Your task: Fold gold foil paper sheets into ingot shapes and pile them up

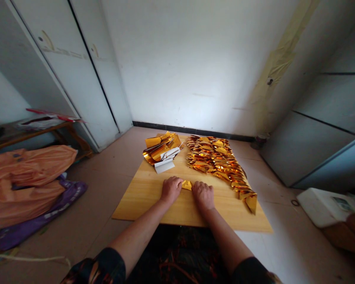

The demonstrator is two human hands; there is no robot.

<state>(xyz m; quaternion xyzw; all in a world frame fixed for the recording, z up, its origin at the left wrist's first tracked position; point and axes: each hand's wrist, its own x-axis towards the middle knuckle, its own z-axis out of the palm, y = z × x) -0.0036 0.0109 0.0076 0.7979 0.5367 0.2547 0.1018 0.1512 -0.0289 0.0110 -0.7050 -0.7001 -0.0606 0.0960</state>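
Note:
Between my two hands is a small piece of folded gold foil paper, held low over the wooden board. My left hand is closed on its left end, my right hand on its right end. Parts of the piece are hidden by my fingers. Behind my left hand lies a loose pile of gold foil sheets, some showing their white backs. Rows of folded gold foil pieces, packed closely together, cover the board's right side and trail toward its near right corner.
A white wall stands behind the board. To the left are a pale cabinet, a wooden bench and orange and purple bags. A grey cabinet and a white container are at the right.

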